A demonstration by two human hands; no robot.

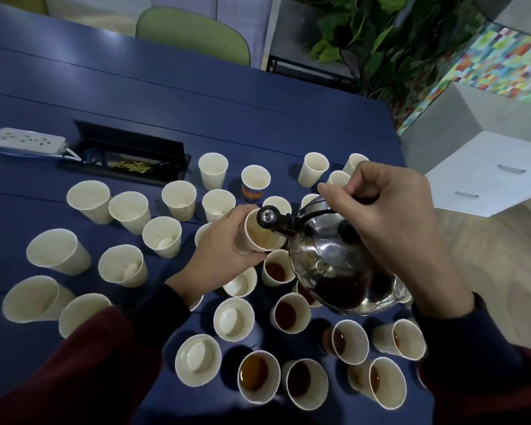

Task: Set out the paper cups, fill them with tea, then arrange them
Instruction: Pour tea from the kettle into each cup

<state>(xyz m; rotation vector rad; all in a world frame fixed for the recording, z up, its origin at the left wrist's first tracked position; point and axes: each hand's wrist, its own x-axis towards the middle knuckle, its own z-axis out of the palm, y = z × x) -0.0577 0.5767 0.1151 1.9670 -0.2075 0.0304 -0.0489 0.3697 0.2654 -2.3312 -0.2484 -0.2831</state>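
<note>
Steel kettle pours tea into held cup.

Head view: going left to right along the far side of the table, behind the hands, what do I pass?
Power strip → open cable box → cup with orange and blue print → plain paper cup → white drawer cabinet, off the table.

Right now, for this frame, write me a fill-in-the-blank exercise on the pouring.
The right hand tips a steel ____ to pour.
The left hand grips a paper ____ under the spout.
The other cups stand on a ____ table.
Missing words: kettle; cup; blue.
</note>
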